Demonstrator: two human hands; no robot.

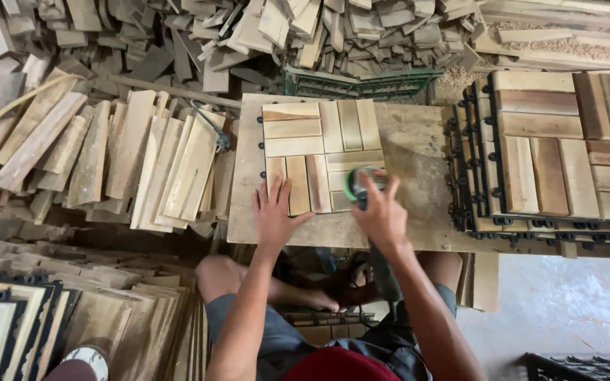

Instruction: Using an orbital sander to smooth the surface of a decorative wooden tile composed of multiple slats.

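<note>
The right hand is closed around a small green-rimmed power sander, fingers wrapped over its top, pressing it down on the lower right part of a square wooden slat tile. The wrist is bent slightly, and the forearm runs up from the lower right of the view. The left hand lies flat and open, fingers spread, holding nothing; its fingertips rest on the tile's lower left slats and the palm on the board beneath. That tile sits on a worn plywood work board in front of the seated person's knees. Just right of the board stands a stack of finished tiles with black plastic backing. To the left lie loose wooden slats, and offcuts are heaped behind.
</note>
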